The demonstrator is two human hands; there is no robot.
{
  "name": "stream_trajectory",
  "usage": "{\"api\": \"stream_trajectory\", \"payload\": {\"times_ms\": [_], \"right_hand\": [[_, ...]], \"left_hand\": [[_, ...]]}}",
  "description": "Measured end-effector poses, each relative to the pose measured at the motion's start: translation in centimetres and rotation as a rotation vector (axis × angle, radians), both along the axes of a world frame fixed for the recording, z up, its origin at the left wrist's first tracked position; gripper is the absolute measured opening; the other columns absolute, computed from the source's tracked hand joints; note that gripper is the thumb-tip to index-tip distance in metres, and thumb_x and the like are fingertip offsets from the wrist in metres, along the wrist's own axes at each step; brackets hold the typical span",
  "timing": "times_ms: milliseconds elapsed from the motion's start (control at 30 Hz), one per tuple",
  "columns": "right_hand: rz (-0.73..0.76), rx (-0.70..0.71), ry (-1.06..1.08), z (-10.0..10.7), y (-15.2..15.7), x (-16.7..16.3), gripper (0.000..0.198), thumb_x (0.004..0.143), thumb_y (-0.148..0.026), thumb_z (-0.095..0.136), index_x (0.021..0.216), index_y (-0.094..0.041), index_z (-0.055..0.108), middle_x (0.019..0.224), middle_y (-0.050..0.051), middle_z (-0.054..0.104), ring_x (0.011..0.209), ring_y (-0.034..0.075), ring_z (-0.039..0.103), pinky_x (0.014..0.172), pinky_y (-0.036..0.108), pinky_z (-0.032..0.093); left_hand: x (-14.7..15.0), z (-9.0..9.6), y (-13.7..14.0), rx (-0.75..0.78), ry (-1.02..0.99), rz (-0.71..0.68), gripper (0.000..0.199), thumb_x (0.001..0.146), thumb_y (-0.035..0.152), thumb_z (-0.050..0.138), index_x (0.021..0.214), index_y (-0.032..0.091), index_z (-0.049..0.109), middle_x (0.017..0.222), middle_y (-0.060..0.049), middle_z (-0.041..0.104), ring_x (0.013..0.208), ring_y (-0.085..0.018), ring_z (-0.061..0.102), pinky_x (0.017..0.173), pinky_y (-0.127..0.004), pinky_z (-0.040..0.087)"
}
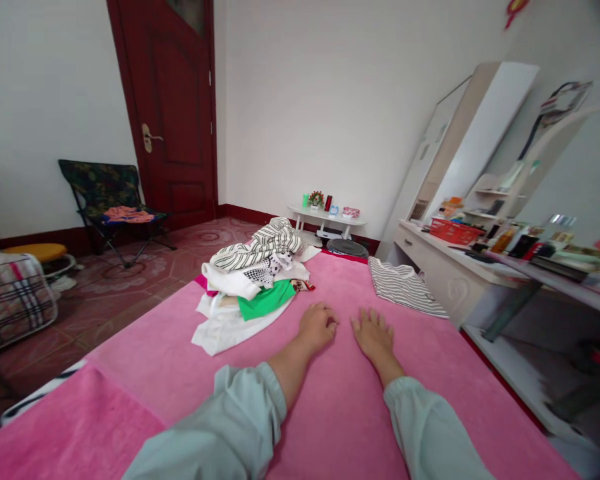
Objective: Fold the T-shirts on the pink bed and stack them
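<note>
My left hand (319, 325) rests on the pink bedspread (330, 413), fingers loosely curled and apart, holding nothing I can see. To its right, my right hand (373, 337) lies flat on the same cloth with its fingers spread. Beyond my left hand is a loose heap of clothes: a striped garment (260, 247) on top, a green piece (267, 300) and a white garment (223, 330) lower down. Past my right hand, a striped shirt (405, 285) lies flat and folded near the bed's right edge. Neither hand touches the clothes.
At the right stands a white dressing table (445, 253) with a red basket (455, 231) and several bottles. A low white table (325, 215) is by the far wall. To the left are a camouflage folding chair (103, 187) and a dark red door (175, 113).
</note>
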State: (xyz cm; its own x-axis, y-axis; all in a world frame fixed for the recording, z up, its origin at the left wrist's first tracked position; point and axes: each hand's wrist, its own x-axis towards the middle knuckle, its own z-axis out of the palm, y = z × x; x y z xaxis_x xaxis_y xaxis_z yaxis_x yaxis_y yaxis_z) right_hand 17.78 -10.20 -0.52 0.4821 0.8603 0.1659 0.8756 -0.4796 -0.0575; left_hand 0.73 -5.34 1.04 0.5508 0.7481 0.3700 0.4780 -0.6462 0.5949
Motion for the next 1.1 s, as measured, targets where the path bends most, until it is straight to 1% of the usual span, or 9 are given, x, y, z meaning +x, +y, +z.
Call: {"api": "stream_trajectory", "payload": {"times_ms": [233, 367, 500, 567, 633, 767, 967, 1033, 1100], "right_hand": [[0.325, 0.294, 0.271, -1.3, -0.2, 3.0, 0.046, 0.086, -0.039, 0.047, 0.124, -0.016, 0.062, 0.137, 0.012, 0.052, 0.128, 0.025, 0.045, 0.109, 0.041, 0.031], [0.423, 0.493, 0.529, -2.2, 0.3, 5.1, 0.039, 0.079, -0.037, 0.052, 0.105, -0.015, 0.071, 0.123, 0.013, 0.063, 0.116, 0.024, 0.057, 0.105, 0.04, 0.038], [0.428, 0.572, 0.638, -2.6, 0.5, 5.3, 0.034, 0.075, -0.038, 0.057, 0.097, -0.017, 0.074, 0.119, 0.012, 0.065, 0.112, 0.026, 0.059, 0.103, 0.044, 0.04], [0.426, 0.581, 0.65, -2.6, 0.5, 5.2, 0.033, 0.074, -0.038, 0.058, 0.095, -0.018, 0.074, 0.118, 0.012, 0.065, 0.111, 0.026, 0.059, 0.103, 0.044, 0.04], [0.421, 0.584, 0.649, -2.6, 0.5, 5.1, 0.031, 0.074, -0.036, 0.059, 0.094, -0.019, 0.074, 0.118, 0.012, 0.066, 0.111, 0.026, 0.059, 0.103, 0.044, 0.04], [0.42, 0.598, 0.634, -2.6, 0.4, 4.9, 0.03, 0.074, -0.034, 0.059, 0.094, -0.018, 0.074, 0.116, 0.012, 0.067, 0.111, 0.025, 0.06, 0.103, 0.044, 0.04], [0.413, 0.619, 0.606, -2.4, 0.2, 4.5, 0.027, 0.074, -0.029, 0.058, 0.093, -0.019, 0.074, 0.116, 0.011, 0.067, 0.109, 0.024, 0.061, 0.103, 0.043, 0.04], [0.402, 0.622, 0.602, -2.3, 0.1, 4.3, 0.028, 0.074, -0.028, 0.058, 0.094, -0.019, 0.074, 0.116, 0.011, 0.067, 0.109, 0.023, 0.06, 0.103, 0.042, 0.04], [0.394, 0.626, 0.611, -2.2, -0.1, 4.0, 0.027, 0.072, -0.028, 0.058, 0.093, -0.018, 0.074, 0.116, 0.011, 0.067, 0.109, 0.023, 0.061, 0.103, 0.042, 0.04]], "left_hand": [[-0.1, -0.5, -0.5, 0.072, -0.026, -0.046, 0.018, 0.073, 0.016, 0.062, 0.086, 0.021, 0.073, 0.099, -0.004, 0.066, 0.097, -0.019, 0.058, 0.089, -0.03, 0.046], [-1.4, 1.6, 0.5, 0.145, -0.098, 0.019, 0.025, 0.073, 0.012, 0.06, 0.094, 0.02, 0.07, 0.101, -0.005, 0.067, 0.098, -0.018, 0.059, 0.092, -0.029, 0.046], [-6.0, 6.4, 3.0, 0.274, -0.274, 0.281, 0.042, 0.085, 0.013, 0.043, 0.125, 0.017, 0.053, 0.136, -0.01, 0.048, 0.129, -0.023, 0.039, 0.111, -0.041, 0.029], [-9.0, 8.3, 4.4, 0.416, -0.408, 0.565, 0.039, 0.085, 0.017, 0.045, 0.124, 0.019, 0.053, 0.133, -0.009, 0.05, 0.127, -0.026, 0.041, 0.11, -0.043, 0.03], [-11.6, 9.1, 5.6, 0.47, -0.43, 0.741, 0.047, 0.083, 0.018, 0.049, 0.13, 0.018, 0.048, 0.133, -0.011, 0.051, 0.126, -0.028, 0.043, 0.109, -0.044, 0.031], [-13.9, 8.3, 7.2, 0.374, -0.329, 0.839, 0.064, 0.082, 0.023, 0.052, 0.142, 0.012, 0.032, 0.135, -0.018, 0.049, 0.125, -0.031, 0.046, 0.103, -0.043, 0.037], [-13.0, 7.6, 6.8, 0.231, -0.156, 0.877, 0.081, 0.083, 0.045, 0.055, 0.149, 0.016, 0.017, 0.12, -0.016, 0.063, 0.108, -0.035, 0.059, 0.085, -0.044, 0.047], [-13.0, 8.0, 6.6, 0.189, -0.096, 0.876, 0.078, 0.082, 0.052, 0.054, 0.146, 0.017, 0.027, 0.112, -0.015, 0.066, 0.101, -0.035, 0.062, 0.08, -0.042, 0.047], [-13.0, 8.6, 6.3, 0.173, -0.012, 0.852, 0.059, 0.084, 0.056, 0.049, 0.131, 0.02, 0.051, 0.105, -0.014, 0.068, 0.096, -0.034, 0.063, 0.076, -0.04, 0.046]]}}
